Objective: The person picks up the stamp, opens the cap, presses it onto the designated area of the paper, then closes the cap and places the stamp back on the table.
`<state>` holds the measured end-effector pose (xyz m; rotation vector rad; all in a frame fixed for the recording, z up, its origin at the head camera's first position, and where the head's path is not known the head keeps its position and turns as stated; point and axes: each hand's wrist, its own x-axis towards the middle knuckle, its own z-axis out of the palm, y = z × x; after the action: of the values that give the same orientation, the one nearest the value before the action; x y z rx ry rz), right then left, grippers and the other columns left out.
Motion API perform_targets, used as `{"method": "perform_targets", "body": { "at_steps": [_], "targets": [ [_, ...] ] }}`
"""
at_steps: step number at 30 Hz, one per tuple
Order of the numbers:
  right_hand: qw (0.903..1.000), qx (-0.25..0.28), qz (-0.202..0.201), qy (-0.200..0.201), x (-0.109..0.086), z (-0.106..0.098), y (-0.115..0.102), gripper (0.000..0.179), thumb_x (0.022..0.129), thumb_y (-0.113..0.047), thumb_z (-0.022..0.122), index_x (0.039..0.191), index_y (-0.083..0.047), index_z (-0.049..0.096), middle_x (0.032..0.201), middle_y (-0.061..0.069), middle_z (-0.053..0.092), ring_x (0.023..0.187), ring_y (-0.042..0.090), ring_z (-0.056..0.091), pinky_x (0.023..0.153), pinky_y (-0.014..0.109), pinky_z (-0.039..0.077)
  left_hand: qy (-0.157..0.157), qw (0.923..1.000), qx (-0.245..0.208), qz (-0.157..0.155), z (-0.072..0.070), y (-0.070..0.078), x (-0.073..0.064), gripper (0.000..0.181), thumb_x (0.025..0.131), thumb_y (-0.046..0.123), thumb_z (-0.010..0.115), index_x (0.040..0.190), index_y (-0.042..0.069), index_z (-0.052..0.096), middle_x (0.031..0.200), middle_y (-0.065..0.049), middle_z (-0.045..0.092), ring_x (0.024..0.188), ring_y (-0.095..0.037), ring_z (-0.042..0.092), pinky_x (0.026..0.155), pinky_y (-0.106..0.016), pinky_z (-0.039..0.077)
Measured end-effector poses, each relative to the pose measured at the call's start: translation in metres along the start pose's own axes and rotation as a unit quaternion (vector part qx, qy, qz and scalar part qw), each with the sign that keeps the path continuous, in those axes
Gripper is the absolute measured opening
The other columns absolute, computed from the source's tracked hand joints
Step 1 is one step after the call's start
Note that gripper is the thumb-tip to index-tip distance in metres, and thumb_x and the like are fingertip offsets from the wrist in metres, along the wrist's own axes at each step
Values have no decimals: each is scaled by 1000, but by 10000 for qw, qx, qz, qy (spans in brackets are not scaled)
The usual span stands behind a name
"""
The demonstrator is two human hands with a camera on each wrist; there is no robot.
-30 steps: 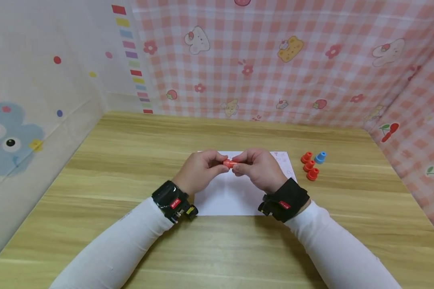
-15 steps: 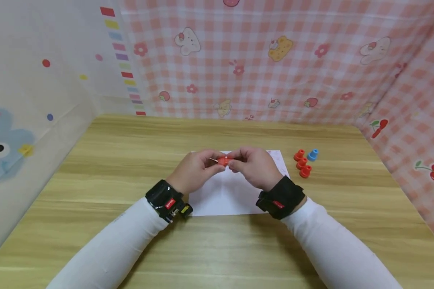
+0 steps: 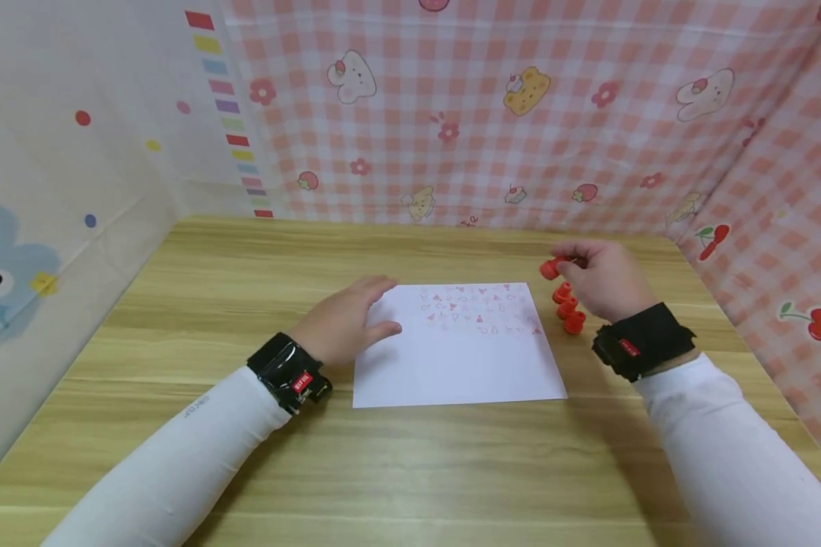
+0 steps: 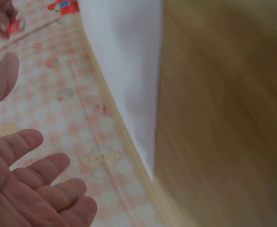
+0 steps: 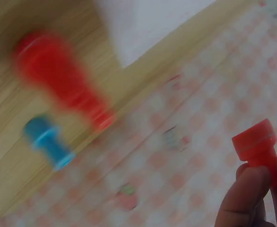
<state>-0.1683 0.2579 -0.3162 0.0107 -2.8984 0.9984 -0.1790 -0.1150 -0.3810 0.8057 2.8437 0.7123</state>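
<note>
My right hand [image 3: 607, 282] pinches a small red stamp [image 3: 550, 268] by its narrow handle, held up behind the group at the right. In the right wrist view the wide end of this stamp [image 5: 255, 140] points away from the fingertips. Three more red stamps [image 3: 567, 307] stand in a row just below that hand. A blue stamp [image 5: 46, 140] beside them shows in the right wrist view, while the hand hides it from the head camera. My left hand [image 3: 345, 319] holds nothing, its fingers spread at the left edge of a white sheet of paper [image 3: 451, 368].
Rows of small red prints [image 3: 480, 319] cover the upper part of the sheet. The wooden table [image 3: 410, 479] ends at a pink checked cloth wall [image 3: 410, 137] behind, with patterned cloth on both sides too.
Both hands were together over the paper with the red stamp between them. They have parted: my right hand has carried the stamp right, and my left has let go and moved slightly left.
</note>
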Motion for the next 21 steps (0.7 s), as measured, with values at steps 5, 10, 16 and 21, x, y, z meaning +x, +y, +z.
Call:
{"method": "perform_targets", "body": {
  "at_steps": [5, 10, 16, 21],
  "targets": [
    [9959, -873, 233, -27, 4, -20, 37, 35, 107, -18, 57, 136, 2, 62, 122, 28, 69, 96, 38, 63, 72, 40, 53, -119, 9987, 438, -222, -5, -12, 1, 80, 101, 47, 70, 163, 10, 36, 171, -18, 32, 161, -41, 24, 130, -58, 24],
    [9905, -1330, 327, -90, 3, -21, 59, 30, 103, -17, 65, 123, 5, 66, 113, 28, 69, 91, 39, 62, 71, 41, 50, -244, 9965, 726, -332, -9, -21, 0, 84, 101, 49, 68, 164, 8, 32, 171, -24, 29, 160, -48, 20, 131, -60, 18],
    [9866, -1501, 467, -445, 8, -12, 79, 22, 100, -11, 65, 115, 5, 70, 103, 24, 69, 84, 35, 58, 67, 35, 45, -373, 9948, 805, -510, -11, -26, -1, 86, 101, 50, 67, 165, 8, 30, 172, -24, 25, 161, -49, 17, 131, -60, 16],
    [9837, -1612, 447, -656, 13, -9, 89, 23, 97, -9, 64, 115, 5, 70, 104, 24, 70, 87, 37, 60, 72, 40, 48, -452, 9939, 811, -596, -11, -26, -3, 86, 102, 51, 66, 166, 9, 28, 173, -24, 23, 161, -49, 14, 131, -61, 14]
  ]
}}
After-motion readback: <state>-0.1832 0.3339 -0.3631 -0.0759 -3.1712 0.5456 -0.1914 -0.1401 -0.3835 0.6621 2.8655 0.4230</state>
